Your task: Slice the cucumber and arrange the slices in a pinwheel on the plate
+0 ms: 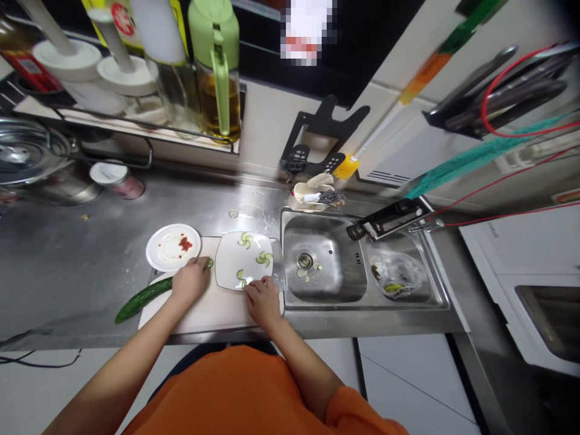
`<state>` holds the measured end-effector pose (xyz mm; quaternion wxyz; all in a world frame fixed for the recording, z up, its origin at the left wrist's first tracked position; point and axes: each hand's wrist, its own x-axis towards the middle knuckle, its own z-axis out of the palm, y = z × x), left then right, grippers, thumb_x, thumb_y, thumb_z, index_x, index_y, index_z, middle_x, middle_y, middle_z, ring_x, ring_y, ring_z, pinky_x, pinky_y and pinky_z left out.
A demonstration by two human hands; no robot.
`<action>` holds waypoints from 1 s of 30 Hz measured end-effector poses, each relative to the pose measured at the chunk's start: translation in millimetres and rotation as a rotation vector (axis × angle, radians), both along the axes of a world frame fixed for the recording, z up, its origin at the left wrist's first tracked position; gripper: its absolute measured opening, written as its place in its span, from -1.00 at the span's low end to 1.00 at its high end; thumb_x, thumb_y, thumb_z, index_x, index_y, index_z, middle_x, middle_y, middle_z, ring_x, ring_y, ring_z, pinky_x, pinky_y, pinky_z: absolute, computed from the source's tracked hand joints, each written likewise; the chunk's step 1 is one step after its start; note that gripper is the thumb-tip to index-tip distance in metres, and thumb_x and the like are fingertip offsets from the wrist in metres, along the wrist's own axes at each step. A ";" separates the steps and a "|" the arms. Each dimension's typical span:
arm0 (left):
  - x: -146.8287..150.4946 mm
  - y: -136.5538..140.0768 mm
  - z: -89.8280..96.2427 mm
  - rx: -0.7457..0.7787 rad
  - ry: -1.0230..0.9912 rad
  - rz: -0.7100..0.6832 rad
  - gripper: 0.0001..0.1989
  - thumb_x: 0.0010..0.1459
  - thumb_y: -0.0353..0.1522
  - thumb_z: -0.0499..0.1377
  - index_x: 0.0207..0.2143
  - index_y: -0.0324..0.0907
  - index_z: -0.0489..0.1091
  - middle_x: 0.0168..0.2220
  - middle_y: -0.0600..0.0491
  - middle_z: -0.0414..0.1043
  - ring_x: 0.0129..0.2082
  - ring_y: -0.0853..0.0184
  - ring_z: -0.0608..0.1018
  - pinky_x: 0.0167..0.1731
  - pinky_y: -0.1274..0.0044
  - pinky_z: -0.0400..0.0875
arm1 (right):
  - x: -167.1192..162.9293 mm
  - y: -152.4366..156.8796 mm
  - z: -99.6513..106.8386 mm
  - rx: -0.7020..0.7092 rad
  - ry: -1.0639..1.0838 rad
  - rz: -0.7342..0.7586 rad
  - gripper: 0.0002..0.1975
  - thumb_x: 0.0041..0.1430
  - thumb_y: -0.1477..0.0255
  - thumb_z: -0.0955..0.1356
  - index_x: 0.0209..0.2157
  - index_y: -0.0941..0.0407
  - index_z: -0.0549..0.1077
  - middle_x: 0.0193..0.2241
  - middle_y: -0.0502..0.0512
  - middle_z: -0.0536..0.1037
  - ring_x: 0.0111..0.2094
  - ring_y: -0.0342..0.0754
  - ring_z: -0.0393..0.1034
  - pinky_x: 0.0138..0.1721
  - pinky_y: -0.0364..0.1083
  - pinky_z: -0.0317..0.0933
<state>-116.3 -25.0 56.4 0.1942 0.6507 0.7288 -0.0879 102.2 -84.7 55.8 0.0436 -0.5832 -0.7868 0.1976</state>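
My left hand point(193, 281) is closed around a small piece of cucumber point(208, 264), whose green end shows at the fingertips just left of the square white plate point(231, 257). Slices on that plate lie in curved, pinwheel-like groups, one group at the top point(245, 240) and another at the right point(264, 258). At its near edge, my right hand point(265, 304) has its fingertips together on a cucumber slice point(244, 283) of a smaller group. Under the plate is a white cutting board point(217, 314). A long cucumber point(142, 302) extends left from beneath my left wrist.
A round white plate point(158, 254) with red bits stands behind my left hand. On the right is a double sink point(324, 296) with cucumber scraps and a plastic bag point(401, 275). Bottles and an oil jug point(220, 78) fill the rack above the steel counter point(90, 260).
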 end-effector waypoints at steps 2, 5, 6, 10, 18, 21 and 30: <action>-1.1 -1.3 -2.2 0.003 0.012 -0.019 -0.59 0.25 -0.26 -0.13 0.04 -0.10 0.35 -0.13 -0.14 0.43 -0.28 0.15 0.52 -0.38 0.45 0.29 | -1.0 1.0 0.8 -0.007 0.000 -0.003 -0.82 0.25 0.40 0.28 -0.17 0.01 0.49 -0.16 0.10 0.50 -0.07 0.09 0.12 -0.22 0.00 0.01; -2.5 -2.6 -5.0 0.002 0.026 -0.047 -0.60 0.26 -0.26 -0.12 0.05 -0.11 0.33 -0.15 -0.14 0.46 -0.29 0.15 0.53 -0.38 0.46 0.30 | -3.2 2.6 1.6 -0.015 -0.007 -0.011 -0.82 0.25 0.39 0.28 -0.17 0.01 0.49 -0.16 0.08 0.50 -0.07 0.09 0.11 -0.21 0.00 0.00; -2.9 -3.0 -5.6 0.000 0.027 -0.052 -0.61 0.26 -0.26 -0.11 0.04 -0.11 0.33 -0.17 -0.14 0.47 -0.29 0.16 0.54 -0.38 0.47 0.30 | -4.0 3.1 1.8 -0.016 -0.012 -0.014 -0.82 0.25 0.39 0.28 -0.16 0.01 0.48 -0.16 0.09 0.50 -0.07 0.09 0.11 -0.20 0.00 0.00; -4.6 -5.6 -6.8 0.003 0.009 -0.058 -0.62 0.27 -0.25 -0.12 0.00 -0.12 0.36 -0.21 -0.13 0.49 -0.29 0.16 0.54 -0.39 0.48 0.28 | -8.1 4.3 2.3 -0.004 -0.021 -0.043 -0.81 0.26 0.40 0.26 -0.15 0.00 0.48 -0.16 0.10 0.50 -0.06 0.10 0.11 -0.22 -0.01 0.00; -17.2 -6.1 -9.1 0.079 -0.159 0.017 -0.69 0.21 -0.24 0.01 -0.12 -0.12 0.44 -0.16 -0.07 0.50 -0.24 0.22 0.52 -0.38 0.53 0.25 | -19.6 3.4 3.7 0.010 -0.004 -0.147 -0.81 0.23 0.41 0.29 -0.16 0.01 0.52 -0.18 0.12 0.51 -0.06 0.10 0.12 -0.24 -0.02 0.01; -25.8 -3.4 -7.8 0.072 -0.328 0.071 -0.75 0.15 -0.21 0.07 -0.26 -0.10 0.48 -0.28 0.02 0.53 -0.32 0.28 0.52 -0.37 0.55 0.26 | -26.8 8.6 2.7 -0.021 0.057 -0.231 -0.82 0.21 0.41 0.31 -0.20 0.00 0.55 -0.21 0.09 0.54 -0.06 0.10 0.14 -0.24 -0.03 0.04; -21.8 1.8 4.2 -0.010 -0.827 0.163 -0.67 -0.06 -0.11 0.23 -0.33 -0.15 0.52 -0.55 0.14 0.45 -0.51 0.38 0.43 -0.47 0.57 0.26 | -54.5 50.4 7.9 -0.133 0.432 -0.273 -0.82 0.15 0.44 0.36 -0.20 0.05 0.57 -0.27 0.03 0.59 -0.16 -0.03 0.32 -0.08 -0.07 0.13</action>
